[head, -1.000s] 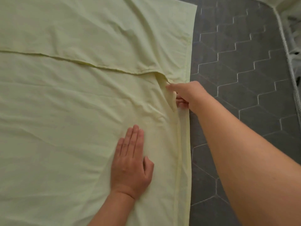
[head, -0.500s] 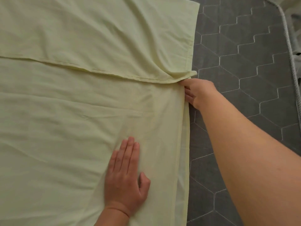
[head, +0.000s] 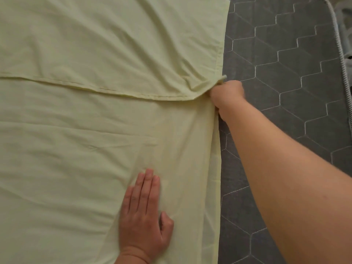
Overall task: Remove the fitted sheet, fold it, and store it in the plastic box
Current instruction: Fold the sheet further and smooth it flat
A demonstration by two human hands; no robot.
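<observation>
The pale yellow fitted sheet (head: 85, 130) lies spread flat over the grey quilted mattress (head: 285, 82), covering the left and middle of the view. A folded-over layer ends in a hemmed edge that runs across the sheet toward the right. My right hand (head: 226, 96) is closed around that layer's corner at the sheet's right edge, and the cloth bunches there. My left hand (head: 144, 212) rests palm down on the lower sheet, fingers together and flat. The plastic box is not in view.
Bare mattress with a hexagon stitch pattern shows to the right of the sheet. Its white piped edge (head: 341, 54) curves down the far right, with pale objects beyond it.
My right hand pulled the folded layer's corner outward to the sheet's right edge, straightening the hem. My left hand slid down the sheet toward me, staying flat.
</observation>
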